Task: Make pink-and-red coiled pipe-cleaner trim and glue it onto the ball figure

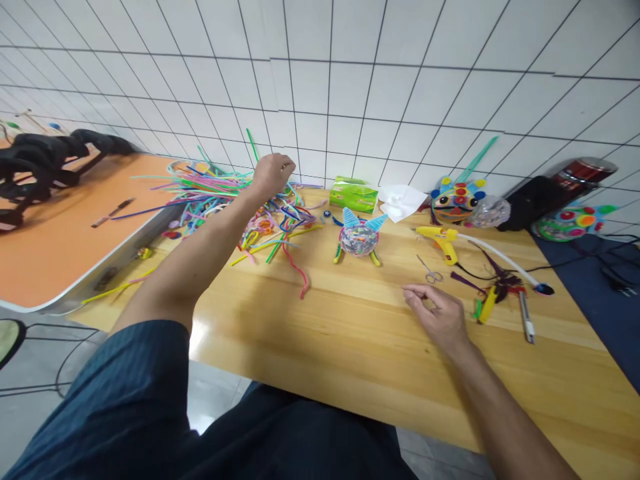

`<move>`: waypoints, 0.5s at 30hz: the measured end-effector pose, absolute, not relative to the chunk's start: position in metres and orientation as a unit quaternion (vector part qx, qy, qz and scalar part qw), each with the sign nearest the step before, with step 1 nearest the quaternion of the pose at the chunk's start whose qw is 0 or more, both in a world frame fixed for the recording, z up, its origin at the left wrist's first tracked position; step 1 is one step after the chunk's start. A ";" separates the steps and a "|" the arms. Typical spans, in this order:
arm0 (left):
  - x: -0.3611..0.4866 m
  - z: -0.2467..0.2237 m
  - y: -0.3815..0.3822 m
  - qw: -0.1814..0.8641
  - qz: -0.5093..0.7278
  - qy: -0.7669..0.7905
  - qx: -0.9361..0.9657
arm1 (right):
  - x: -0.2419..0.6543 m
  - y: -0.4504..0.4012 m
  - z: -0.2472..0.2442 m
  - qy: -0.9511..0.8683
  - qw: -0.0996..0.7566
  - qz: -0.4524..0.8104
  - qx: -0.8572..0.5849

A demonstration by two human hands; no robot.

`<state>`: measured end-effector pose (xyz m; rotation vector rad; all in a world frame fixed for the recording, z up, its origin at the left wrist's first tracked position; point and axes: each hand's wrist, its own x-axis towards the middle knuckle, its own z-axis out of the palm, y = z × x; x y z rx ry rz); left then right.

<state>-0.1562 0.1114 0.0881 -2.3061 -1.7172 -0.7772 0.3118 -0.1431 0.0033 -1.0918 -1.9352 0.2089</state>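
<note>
My left hand is over the far side of a tangled pile of coloured pipe cleaners, its fingers curled together; what they hold, if anything, is hidden. My right hand rests low over the wooden table, fingers curled in, thumb near the index finger, with nothing visible between them. Between the hands stands a small round craft figure with blue ears and yellow-green legs. A pair of small scissors lies just beyond my right hand. One red pipe cleaner trails from the pile toward me.
Along the wall are a green tissue pack, a decorated mask-like craft and a dark red flask. A yellow glue gun, its cord and a utility knife lie at right. An orange table adjoins at left.
</note>
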 end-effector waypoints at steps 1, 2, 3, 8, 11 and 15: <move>-0.153 0.086 0.100 0.075 -0.274 -0.580 -0.763 | 0.312 -0.143 0.003 -0.778 0.438 0.088 -0.442; -0.147 0.082 0.088 0.064 -0.282 -0.573 -0.767 | 0.311 -0.143 0.003 -0.777 0.437 0.092 -0.444; -0.140 0.077 0.075 0.052 -0.282 -0.556 -0.780 | 0.311 -0.143 0.002 -0.776 0.436 0.095 -0.446; -0.101 0.036 0.029 0.015 -0.188 -0.465 -0.865 | 0.307 -0.142 0.000 -0.769 0.431 0.109 -0.459; -0.083 0.014 0.025 -0.002 -0.165 -0.451 -0.877 | 0.306 -0.143 0.000 -0.766 0.424 0.119 -0.469; -0.073 -0.002 0.033 -0.055 -0.146 -0.456 -0.876 | 0.306 -0.143 0.000 -0.763 0.418 0.130 -0.475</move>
